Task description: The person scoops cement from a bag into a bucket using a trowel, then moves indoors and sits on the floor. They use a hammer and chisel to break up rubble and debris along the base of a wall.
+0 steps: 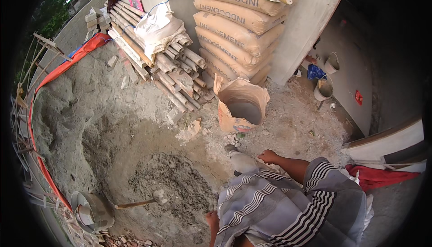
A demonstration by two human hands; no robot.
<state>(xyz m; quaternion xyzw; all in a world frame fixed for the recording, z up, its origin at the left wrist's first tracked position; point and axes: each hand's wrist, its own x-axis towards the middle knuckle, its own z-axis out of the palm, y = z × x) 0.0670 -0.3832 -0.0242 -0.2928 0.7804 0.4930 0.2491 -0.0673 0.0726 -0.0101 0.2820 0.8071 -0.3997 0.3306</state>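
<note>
My right hand [268, 157] is beside my grey trouser leg [245, 161], its fingers curled in and nothing visible in them. Lower down, my left hand [212, 218] shows at the edge of my striped shirt, near wet grey mortar [175, 179]; its fingers are too small and partly hidden to read. A tool with a wooden handle [135, 203] lies in the mortar, its head partly covered, away from both hands. Ahead of me stands an open brown paper bag [234, 123] with grey powder inside.
Stacked cement bags [238, 26] rise against a wall at the back. Bamboo poles [173, 73] lie piled with a white sack [159, 28] on top. Sand [85, 125] borders an orange sheet [42, 161]. A bucket [101, 213] stands at lower left; smaller buckets [323, 90] are right.
</note>
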